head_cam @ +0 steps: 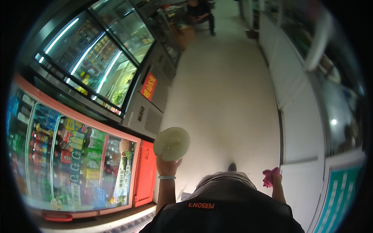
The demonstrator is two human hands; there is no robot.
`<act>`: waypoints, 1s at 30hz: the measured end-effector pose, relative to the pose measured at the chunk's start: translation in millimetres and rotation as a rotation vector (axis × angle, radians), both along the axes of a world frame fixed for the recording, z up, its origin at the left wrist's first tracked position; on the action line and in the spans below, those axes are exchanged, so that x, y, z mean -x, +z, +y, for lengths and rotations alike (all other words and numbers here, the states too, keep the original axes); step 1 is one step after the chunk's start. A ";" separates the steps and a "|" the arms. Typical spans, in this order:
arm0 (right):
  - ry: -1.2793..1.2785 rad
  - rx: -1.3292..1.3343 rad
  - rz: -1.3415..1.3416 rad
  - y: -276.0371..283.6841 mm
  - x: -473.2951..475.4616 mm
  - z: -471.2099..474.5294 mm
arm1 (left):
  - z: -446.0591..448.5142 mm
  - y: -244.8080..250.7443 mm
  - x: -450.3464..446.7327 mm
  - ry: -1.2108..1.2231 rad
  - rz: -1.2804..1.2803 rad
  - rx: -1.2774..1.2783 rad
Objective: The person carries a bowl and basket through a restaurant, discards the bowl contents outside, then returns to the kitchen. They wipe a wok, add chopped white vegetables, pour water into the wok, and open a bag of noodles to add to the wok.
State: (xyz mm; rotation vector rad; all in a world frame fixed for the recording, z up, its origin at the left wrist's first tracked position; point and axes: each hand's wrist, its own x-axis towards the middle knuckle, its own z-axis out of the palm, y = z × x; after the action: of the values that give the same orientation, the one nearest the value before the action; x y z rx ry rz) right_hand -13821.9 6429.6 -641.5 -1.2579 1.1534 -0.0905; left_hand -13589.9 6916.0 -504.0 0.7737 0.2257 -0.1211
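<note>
My left hand [169,166] grips the rim of a round, pale bowl or plate [172,143], held out over the floor beside the drinks fridge; a light bangle is on that wrist. In it there seems to be a little liquid or residue, but I cannot tell which. On the other side, my right hand [276,176] is closed around a crumpled pink cloth [268,178], low and near the white wall panels.
A red-framed glass drinks fridge [144,171] full of bottles stands at the left, with a lit glass display cabinet [131,62] beyond it. White panels [303,134] line the right side. A seated person [201,14] is at the far end of the aisle floor [221,87].
</note>
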 end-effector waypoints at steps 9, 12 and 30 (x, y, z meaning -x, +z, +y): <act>0.412 0.631 0.110 -49.1 -380.0 -104.1 | -33.6 -42.2 -180.1 0.064 -0.209 -0.860; 0.471 0.637 0.178 -52.6 -459.8 -115.7 | -40.9 -66.0 -257.5 -0.028 -0.111 -0.992; 0.146 -0.178 0.310 -3.3 -737.5 -288.1 | -366.9 -38.9 -874.5 -0.317 0.223 0.257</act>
State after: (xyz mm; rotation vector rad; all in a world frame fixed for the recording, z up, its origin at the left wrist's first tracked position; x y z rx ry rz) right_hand -13084.4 6141.5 -644.8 -1.2192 1.2979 0.3194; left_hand -12715.4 6549.1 -542.9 0.5348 0.2908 -0.5286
